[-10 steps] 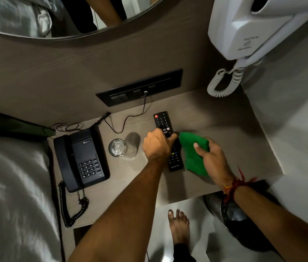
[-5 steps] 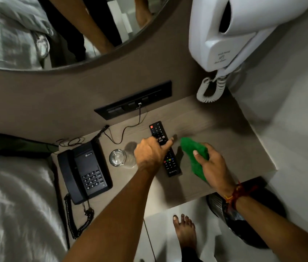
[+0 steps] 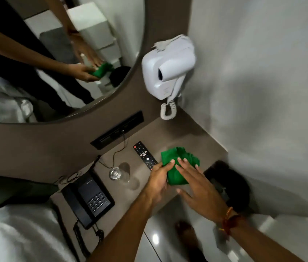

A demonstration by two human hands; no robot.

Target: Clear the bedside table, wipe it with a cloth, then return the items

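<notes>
Green cloth [image 3: 176,167] is pinched in your left hand [image 3: 159,182] fingers; your right hand [image 3: 196,186] lies spread and flat over it. The remote [image 3: 144,155], just left of the cloth, runs lengthwise away from you on the desk [image 3: 191,137], nearest your left hand.

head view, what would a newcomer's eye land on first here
The bright green cloth stands out first, on the right part of the brown bedside table, with both hands on it: the left hand grips its near edge and the right hand lies spread open over it. Next, the white hair dryer on the wall above, then the black remote just left of the cloth.
</notes>
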